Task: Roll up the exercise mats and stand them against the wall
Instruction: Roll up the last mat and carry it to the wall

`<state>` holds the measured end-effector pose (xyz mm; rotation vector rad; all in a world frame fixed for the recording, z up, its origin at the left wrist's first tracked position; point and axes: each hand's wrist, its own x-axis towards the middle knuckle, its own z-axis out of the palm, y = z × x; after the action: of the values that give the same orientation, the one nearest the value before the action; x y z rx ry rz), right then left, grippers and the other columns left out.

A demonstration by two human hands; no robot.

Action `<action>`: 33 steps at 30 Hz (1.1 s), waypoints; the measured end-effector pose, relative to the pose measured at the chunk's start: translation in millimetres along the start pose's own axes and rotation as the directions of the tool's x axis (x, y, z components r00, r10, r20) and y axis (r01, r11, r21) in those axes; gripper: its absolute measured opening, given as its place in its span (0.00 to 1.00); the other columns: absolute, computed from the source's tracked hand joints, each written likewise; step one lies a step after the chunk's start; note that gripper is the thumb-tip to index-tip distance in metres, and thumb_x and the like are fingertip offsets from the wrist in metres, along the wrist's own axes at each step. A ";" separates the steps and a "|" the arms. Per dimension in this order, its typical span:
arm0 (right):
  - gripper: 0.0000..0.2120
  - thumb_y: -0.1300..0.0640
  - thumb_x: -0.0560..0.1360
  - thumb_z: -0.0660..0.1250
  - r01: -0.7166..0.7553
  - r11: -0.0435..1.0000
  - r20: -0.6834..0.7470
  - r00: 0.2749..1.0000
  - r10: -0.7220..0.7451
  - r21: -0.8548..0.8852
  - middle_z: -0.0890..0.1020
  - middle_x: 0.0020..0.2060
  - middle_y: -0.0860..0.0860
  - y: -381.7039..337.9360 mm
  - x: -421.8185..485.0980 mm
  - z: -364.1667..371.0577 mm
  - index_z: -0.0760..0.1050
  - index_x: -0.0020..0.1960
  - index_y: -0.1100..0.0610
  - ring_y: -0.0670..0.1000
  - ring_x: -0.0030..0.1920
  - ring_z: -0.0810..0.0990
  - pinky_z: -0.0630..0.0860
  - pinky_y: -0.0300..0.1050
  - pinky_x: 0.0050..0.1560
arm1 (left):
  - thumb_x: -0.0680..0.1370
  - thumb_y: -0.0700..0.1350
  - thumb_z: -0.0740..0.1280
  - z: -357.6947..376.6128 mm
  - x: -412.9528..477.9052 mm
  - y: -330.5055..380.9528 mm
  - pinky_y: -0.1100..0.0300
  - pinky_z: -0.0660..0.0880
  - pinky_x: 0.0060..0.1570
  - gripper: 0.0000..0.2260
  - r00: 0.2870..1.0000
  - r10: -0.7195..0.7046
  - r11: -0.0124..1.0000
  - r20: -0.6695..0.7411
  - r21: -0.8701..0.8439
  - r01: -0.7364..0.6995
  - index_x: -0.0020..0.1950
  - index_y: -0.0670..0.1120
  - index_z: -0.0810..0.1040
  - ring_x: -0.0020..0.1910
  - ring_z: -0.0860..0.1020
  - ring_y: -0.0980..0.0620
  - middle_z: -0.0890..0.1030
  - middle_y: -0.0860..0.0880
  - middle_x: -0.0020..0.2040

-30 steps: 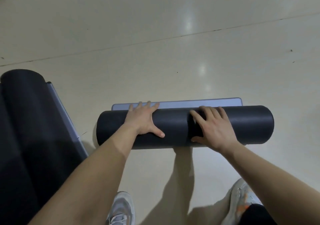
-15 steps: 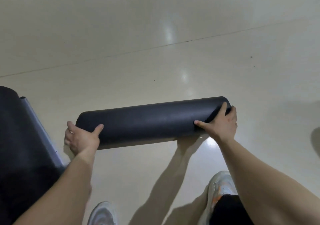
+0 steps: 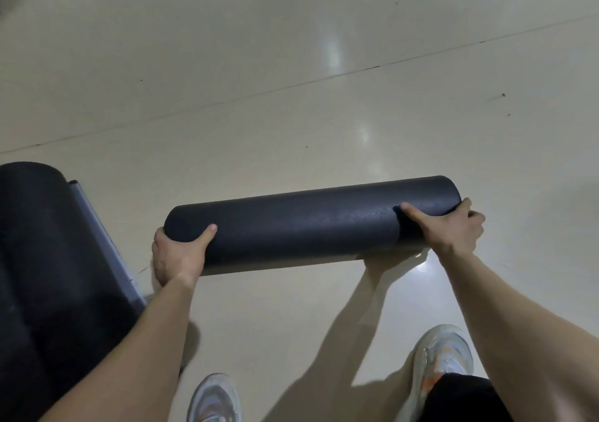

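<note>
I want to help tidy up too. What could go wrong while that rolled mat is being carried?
The rolled black mat has no strap showing; only the left hand and right hand grip its ends, so it might spring loose. The other mat lies close by the feet and could trip someone.

rolled mat: the dark charcoal rolled foam exercise mat [image 3: 301, 227] is one flat colour with a fine grainy speckle.
second mat: the black half-rolled foam mat [image 3: 48, 259], left of the rolled mat, has a grey-lilac underside edge.
floor: the glossy cream tile floor [image 3: 259, 97] shows thin dark seams, small dark specks and pale light spots.
shoes: the pale grey-white sneakers [image 3: 444, 356], below the rolled mat; the right one has orange marks.
</note>
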<state>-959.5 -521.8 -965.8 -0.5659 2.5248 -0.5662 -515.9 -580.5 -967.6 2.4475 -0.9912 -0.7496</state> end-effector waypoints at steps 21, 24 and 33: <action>0.71 0.28 0.60 0.78 0.851 0.192 0.656 0.504 -0.561 -0.490 0.46 0.83 0.60 -66.6 -80.2 67.8 0.36 0.84 0.53 0.66 0.82 0.44 0.47 0.71 0.79 | 0.58 0.70 0.79 4.1 15.1 4.1 0.39 0.67 0.69 0.63 0.992 -0.055 0.971 0.111 0.238 0.028 0.78 0.41 0.49 0.72 0.63 0.35 0.62 0.38 0.73; 0.72 0.26 0.55 0.78 0.864 0.132 0.691 0.473 -0.546 -0.486 0.57 0.79 0.59 -95.5 -72.3 81.1 0.42 0.83 0.52 0.66 0.79 0.55 0.54 0.75 0.76 | 0.57 0.72 0.77 6.0 21.1 5.0 0.39 0.67 0.69 0.63 0.992 -0.057 0.968 0.108 0.251 0.028 0.78 0.42 0.50 0.72 0.64 0.35 0.63 0.39 0.72; 0.62 0.16 0.46 0.70 0.895 0.054 0.804 0.424 -0.417 -0.443 0.77 0.59 0.49 -158.9 -37.5 81.9 0.60 0.72 0.43 0.57 0.53 0.81 0.76 0.51 0.48 | 0.69 0.63 0.77 18.9 8.7 2.1 0.42 0.66 0.71 0.52 0.983 0.154 0.988 -0.096 0.022 -0.153 0.81 0.46 0.51 0.75 0.58 0.37 0.55 0.43 0.78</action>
<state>-840.9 -658.3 -940.2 -2.1235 1.6216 0.6955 -523.1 -591.1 -984.1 2.3623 -1.1348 -0.5678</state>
